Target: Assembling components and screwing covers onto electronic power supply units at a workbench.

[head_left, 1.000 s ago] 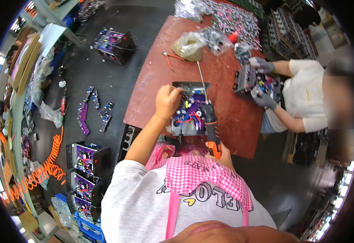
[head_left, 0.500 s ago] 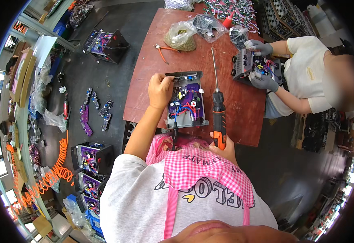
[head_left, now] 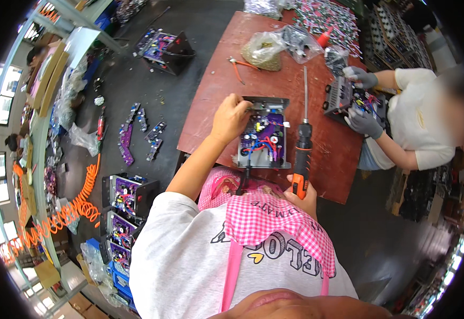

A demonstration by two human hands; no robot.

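Orange coiled hose (head_left: 87, 194), far left, with red tool (head_left: 100, 127) at its upper end. Loose purple boards (head_left: 125, 144), several, on dark surface (head_left: 115, 80). Stacked units (head_left: 124, 194), below the boards, one behind another. Left hand (head_left: 232, 118): grip bent over the far left corner of the chassis, fingertips partly hidden; pinching or merely resting, cannot tell. Pliers (head_left: 237, 72), orange-handled, beyond that hand. Chassis (head_left: 264, 133) with purple board and red and blue wires, on near part of red tabletop (head_left: 208, 106), in front of the torso; long axis running away from the body. Just right of the left grip, the nearer one; ahead and to the left of the right. Power driver (head_left: 302, 159), just beside the chassis, apart; shaft roughly parallel to that axis, tip past the far edge. Right hand (head_left: 305, 201): grip wrapped around the driver's handle. Far right, co-worker's gloved hands (head_left: 367, 121) on second chassis (head_left: 343, 98).
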